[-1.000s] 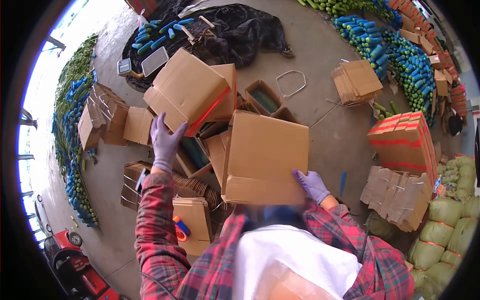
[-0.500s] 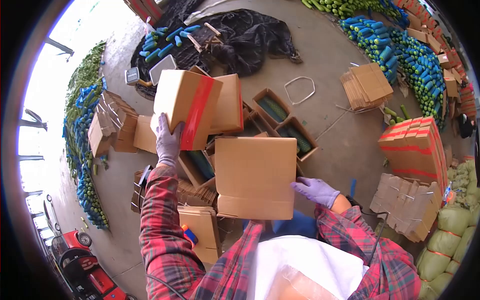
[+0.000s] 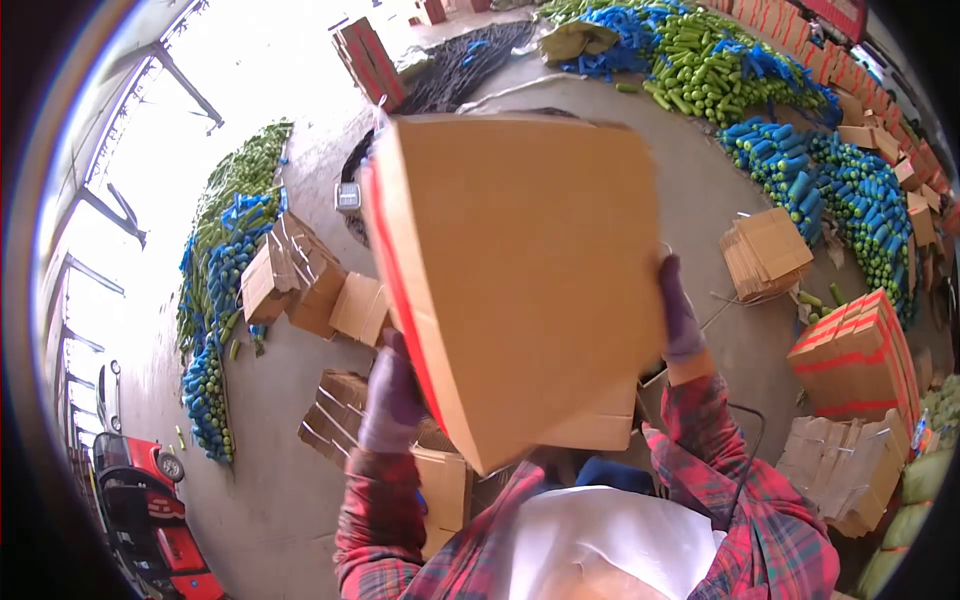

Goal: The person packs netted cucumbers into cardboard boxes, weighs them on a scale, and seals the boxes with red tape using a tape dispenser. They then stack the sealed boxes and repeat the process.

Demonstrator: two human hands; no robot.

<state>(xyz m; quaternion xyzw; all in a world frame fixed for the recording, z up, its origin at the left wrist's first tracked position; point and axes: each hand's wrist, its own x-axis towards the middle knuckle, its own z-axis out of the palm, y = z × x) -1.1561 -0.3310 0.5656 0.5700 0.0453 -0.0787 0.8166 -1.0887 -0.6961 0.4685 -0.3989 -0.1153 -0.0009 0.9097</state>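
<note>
A large brown cardboard box point(image 3: 530, 270) with a red stripe down its left side is raised close to the camera, between my two gloved hands. My left hand point(image 3: 392, 395) presses on its lower left side. At its right side my right hand point(image 3: 681, 310) is wrapped against the edge. Another piece of cardboard point(image 3: 600, 425) shows under the lower right of the box. What stands on the floor behind the box is hidden.
Flattened cartons lie in a stack point(image 3: 766, 250) at right, with red-striped bundles point(image 3: 855, 355) nearer. Blue-netted green vegetables are piled at left point(image 3: 215, 370) and right point(image 3: 865, 200). A red vehicle point(image 3: 150, 510) stands at lower left, and a small scale display point(image 3: 347, 197) behind the box.
The red-striped box has come up and nearer the camera. My right hand has risen from the lower box onto it, and my left hand has shifted down its side. The view has shifted too.
</note>
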